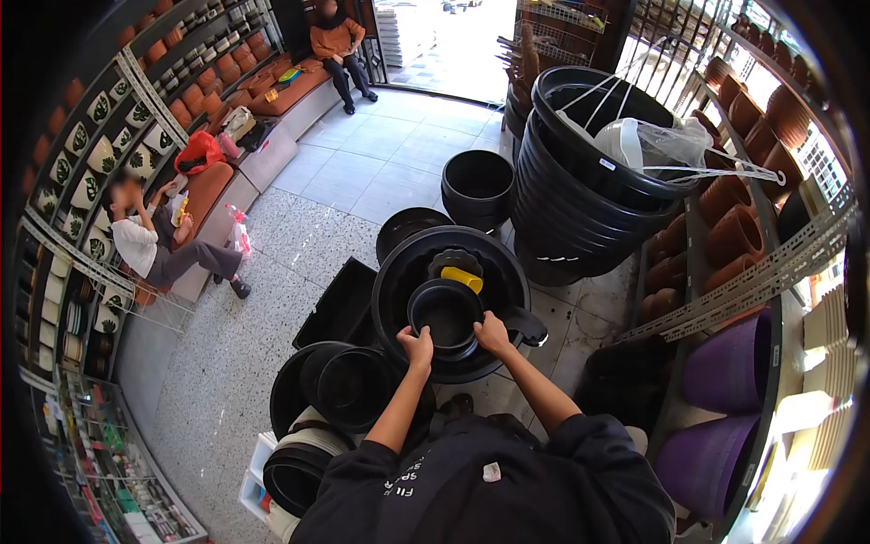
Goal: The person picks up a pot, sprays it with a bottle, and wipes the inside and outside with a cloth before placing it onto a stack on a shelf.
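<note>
Between my two hands is a round black pot (445,315), gripped by its rim above a wide black basin (392,272). My left hand (416,348) pinches the near left side of the rim. On the near right side, the fingers of my right hand (492,334) close on the same rim. Just beyond the pot, a yellow cup-like piece (462,277) lies in the basin beside a dark scalloped dish (448,261). Whether the pot's base touches anything below is hidden. A black handle-like part (526,326) sits at the basin's right edge.
Stacked large black tubs (566,208) rise at the right. Black pots (349,385) and a rectangular black tray (337,306) lie to the left. Shelves of terracotta pots (736,234) and purple pots (725,363) line the right. Two people sit on the left bench (269,163).
</note>
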Demonstrator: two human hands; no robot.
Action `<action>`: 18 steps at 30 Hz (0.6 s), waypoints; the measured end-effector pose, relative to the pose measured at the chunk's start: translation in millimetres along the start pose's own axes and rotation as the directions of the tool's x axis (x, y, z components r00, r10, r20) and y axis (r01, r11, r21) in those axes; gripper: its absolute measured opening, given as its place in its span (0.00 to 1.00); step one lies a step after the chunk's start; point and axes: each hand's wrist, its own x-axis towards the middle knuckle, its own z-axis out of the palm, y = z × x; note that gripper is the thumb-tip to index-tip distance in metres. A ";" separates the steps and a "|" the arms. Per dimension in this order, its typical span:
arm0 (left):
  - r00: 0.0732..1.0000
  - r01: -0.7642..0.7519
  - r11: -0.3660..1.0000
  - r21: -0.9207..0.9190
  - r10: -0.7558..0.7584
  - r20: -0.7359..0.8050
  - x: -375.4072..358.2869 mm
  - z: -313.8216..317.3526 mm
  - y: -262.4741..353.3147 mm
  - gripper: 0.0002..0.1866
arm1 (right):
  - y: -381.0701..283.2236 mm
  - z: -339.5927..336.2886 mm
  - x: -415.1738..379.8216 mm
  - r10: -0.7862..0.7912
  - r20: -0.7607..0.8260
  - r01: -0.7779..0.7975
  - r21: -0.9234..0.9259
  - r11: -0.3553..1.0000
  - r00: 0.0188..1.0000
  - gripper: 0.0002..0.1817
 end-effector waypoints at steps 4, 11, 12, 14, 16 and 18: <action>0.972 -0.198 0.947 -0.251 0.223 0.071 -16.7 2.6 34.5 0.22 | 12.7 -9.5 -3.9 0.043 -0.043 -0.021 0.407 0.913 0.998 0.18; 0.782 -0.130 0.922 -0.366 0.322 0.533 -57.8 20.4 75.7 0.28 | 34.5 -115.8 -77.5 0.059 -0.077 0.031 0.826 0.563 0.995 0.11; 0.749 -0.042 0.915 -0.401 0.295 0.593 -69.3 28.1 74.9 0.31 | 45.1 -125.3 -88.9 0.058 -0.120 0.068 0.832 0.551 0.991 0.10; 0.587 0.229 0.900 -0.372 0.177 0.790 -101.5 41.0 69.6 0.37 | 68.1 -145.5 -119.4 0.110 -0.185 0.089 0.815 0.573 0.977 0.10; 0.252 0.444 0.868 -0.222 0.117 0.961 -121.9 61.2 47.7 0.42 | 92.8 -165.8 -153.1 0.182 -0.260 0.103 0.793 0.600 0.948 0.09; 0.035 0.481 0.870 -0.113 0.110 0.993 -152.2 83.0 24.8 0.44 | 119.1 -185.1 -190.4 0.277 -0.337 0.096 0.772 0.628 0.900 0.09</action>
